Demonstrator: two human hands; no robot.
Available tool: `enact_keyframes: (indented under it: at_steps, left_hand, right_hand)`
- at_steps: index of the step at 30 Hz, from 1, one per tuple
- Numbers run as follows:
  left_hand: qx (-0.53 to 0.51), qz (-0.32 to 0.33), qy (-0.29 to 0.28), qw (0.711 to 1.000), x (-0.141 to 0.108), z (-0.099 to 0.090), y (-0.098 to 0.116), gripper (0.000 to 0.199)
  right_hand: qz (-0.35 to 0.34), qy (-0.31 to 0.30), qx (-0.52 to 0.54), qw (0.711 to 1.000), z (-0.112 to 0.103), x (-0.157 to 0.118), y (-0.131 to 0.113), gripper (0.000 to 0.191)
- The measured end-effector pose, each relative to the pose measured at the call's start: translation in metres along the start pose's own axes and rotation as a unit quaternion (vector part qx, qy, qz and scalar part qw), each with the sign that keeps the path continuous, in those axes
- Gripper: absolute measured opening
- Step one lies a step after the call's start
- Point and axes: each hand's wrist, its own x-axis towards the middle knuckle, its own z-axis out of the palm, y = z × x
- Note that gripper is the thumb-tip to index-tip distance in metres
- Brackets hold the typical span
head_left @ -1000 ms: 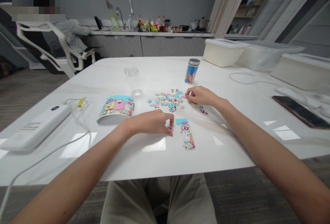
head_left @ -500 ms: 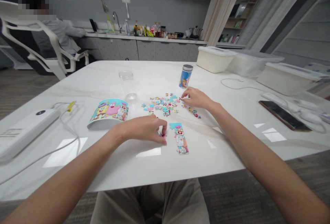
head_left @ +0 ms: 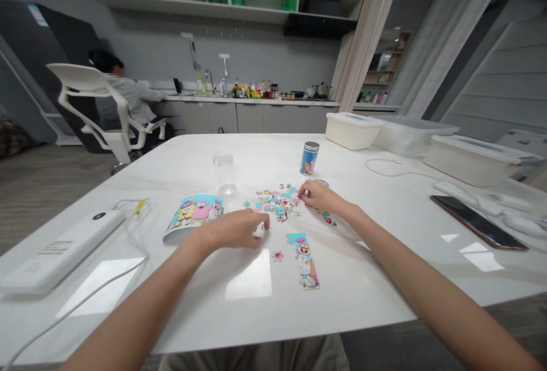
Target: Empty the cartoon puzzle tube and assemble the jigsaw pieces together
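Note:
On the white table lies a loose pile of small jigsaw pieces [head_left: 280,211]. My right hand [head_left: 320,195] is at the pile's right edge, thumb and fingers pinched on a puzzle piece that mostly hides behind the fingertips. My left hand [head_left: 239,228] hovers just left of and nearer than the pile, thumb and index finger apart, holding nothing. A pink puzzle piece [head_left: 277,256] rests by itself in front of it. Right of that piece is a joined strip of puzzle [head_left: 306,263] showing a cartoon figure. The curved picture sheet [head_left: 194,211] stands partly behind my left forearm.
A clear plastic jar [head_left: 225,174] and a blue printed can [head_left: 309,159] stand beyond the pile. A round lid [head_left: 321,182] lies behind my right hand. A phone [head_left: 476,221], cables, lidded boxes [head_left: 354,130] and a white power strip [head_left: 64,251] flank the area. A person sits far left.
My left hand has let go of the pink piece and moved up and left, leaving it on the table. My right hand stays by the pile. The view has tilted upward.

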Motion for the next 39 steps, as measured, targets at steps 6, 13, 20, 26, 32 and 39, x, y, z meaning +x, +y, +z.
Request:
enact_keyframes:
  at_steps: [6, 13, 20, 26, 32, 39]
  left_hand:
    - [0.122, -0.09, 0.038, 0.988, 0.003, 0.001, -0.013, 0.039]
    - [0.142, -0.154, 0.081, 0.974, -0.001, -0.002, -0.025, 0.044]
    - [0.163, -0.112, 0.081, 0.977, 0.006, 0.005, -0.024, 0.034]
    - [0.174, -0.066, 0.092, 0.978, 0.012, 0.011, -0.022, 0.031]
    - [0.173, -0.039, 0.1, 0.979, 0.016, 0.014, -0.027, 0.03]
    - [0.17, -0.037, 0.117, 0.978, 0.017, 0.016, -0.031, 0.029]
  right_hand:
    - [-0.004, 0.017, 0.033, 0.999, 0.009, 0.002, -0.003, 0.02]
    - [0.013, 0.025, 0.052, 0.998, 0.018, 0.001, -0.004, 0.019]
    - [0.049, 0.034, 0.066, 0.996, 0.007, -0.014, -0.014, 0.018]
    - [0.079, 0.053, 0.048, 0.994, 0.01, -0.064, -0.042, 0.037]
    - [0.095, -0.092, 0.018, 0.991, 0.016, -0.092, -0.071, 0.08]
    - [0.082, -0.114, 0.001, 0.99, 0.015, -0.08, -0.079, 0.082]
